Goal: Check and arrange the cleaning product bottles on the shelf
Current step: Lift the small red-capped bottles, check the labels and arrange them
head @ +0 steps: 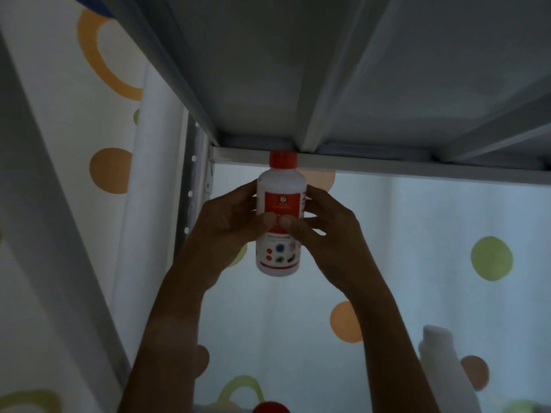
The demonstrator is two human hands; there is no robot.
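Note:
A white bottle [280,186] with a red cap and a red label is held upright in front of me, just under the white metal shelf [357,166] above. My left hand [226,225] grips its left side and my right hand [325,231] grips its right side. Both thumbs press on the label at the front. A white bottle [444,374] stands blurred at the lower right. A red cap [269,408] of another bottle shows at the bottom edge.
The shelf's underside with its white ribs [325,84] fills the top of the view. A perforated white upright [192,180] stands at the left. A pale curtain with orange and green dots [489,257] hangs behind and to the left.

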